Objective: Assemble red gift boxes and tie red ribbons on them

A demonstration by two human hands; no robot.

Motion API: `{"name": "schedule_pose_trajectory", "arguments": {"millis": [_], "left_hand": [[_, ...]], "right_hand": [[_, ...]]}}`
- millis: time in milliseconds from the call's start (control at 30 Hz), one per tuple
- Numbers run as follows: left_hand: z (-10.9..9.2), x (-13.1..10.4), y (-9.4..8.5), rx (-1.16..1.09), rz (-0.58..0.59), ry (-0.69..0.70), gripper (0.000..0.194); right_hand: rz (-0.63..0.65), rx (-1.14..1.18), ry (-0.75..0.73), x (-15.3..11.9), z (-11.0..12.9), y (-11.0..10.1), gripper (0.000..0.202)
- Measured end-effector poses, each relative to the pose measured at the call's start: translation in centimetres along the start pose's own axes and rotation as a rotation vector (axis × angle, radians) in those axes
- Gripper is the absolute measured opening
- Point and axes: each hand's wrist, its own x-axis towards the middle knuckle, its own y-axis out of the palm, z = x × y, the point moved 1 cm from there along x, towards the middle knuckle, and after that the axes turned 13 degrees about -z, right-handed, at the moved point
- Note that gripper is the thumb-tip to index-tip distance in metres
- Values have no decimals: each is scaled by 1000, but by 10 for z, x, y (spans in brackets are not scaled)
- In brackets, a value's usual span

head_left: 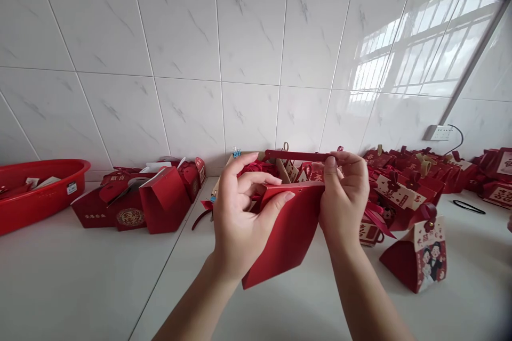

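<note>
A plain dark-red paper gift box hangs tilted above the white table, between my hands. My left hand grips its top edge at the left, the thumb on the near face and the fingers curled behind. A narrow dark-red strap stretches level just above the box's top edge. My right hand pinches the strap's right end between thumb and fingers, close against the box's upper right corner. Small holes show along the box's top edge. The box's far side is hidden.
On the left are a red plastic basin and several red boxes. Finished-looking gift boxes crowd the right, one printed box standing nearer. A black loop lies there. A tiled wall rises behind.
</note>
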Motion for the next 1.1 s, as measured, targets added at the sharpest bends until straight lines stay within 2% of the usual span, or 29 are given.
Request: {"name": "schedule_pose_trajectory", "arguments": {"millis": [100, 233, 400, 500, 567, 633, 733, 833, 933, 1000, 1100], "left_hand": [[-3, 0, 0, 56, -7, 1, 46], [-7, 3, 0, 170, 11, -73, 38], [1, 2, 5, -116, 79, -195, 29], [7, 4, 6, -189, -19, -243, 34], [8, 6, 5, -173, -97, -281, 38], [9, 7, 4, -165, -123, -326, 40], [9, 9, 3, -172, -116, -347, 39], [11, 13, -1, -163, -146, -314, 39], [16, 20, -9, -131, -196, -266, 40], [20, 24, -13, -111, -228, -239, 40], [22, 28, -16, -93, -265, -237, 40]], "right_hand": [[-5, -10, 0, 0, -1, 0, 7], [-84, -33, -140, -2, 0, 1, 5], [-143, 60, -192, 0, 4, -1, 7], [-95, 100, -81, 3, 7, -4, 9], [-5, 76, 15, 5, 9, -6, 10], [77, 23, 51, 5, 13, -8, 10], [107, -48, -3, 5, 21, -11, 8], [77, -92, -102, 6, 28, -14, 7], [63, -9, -106, 11, 33, -17, 7], [153, 136, 6, 15, 35, -20, 8], [459, 337, 165, 18, 36, -22, 7]]}}
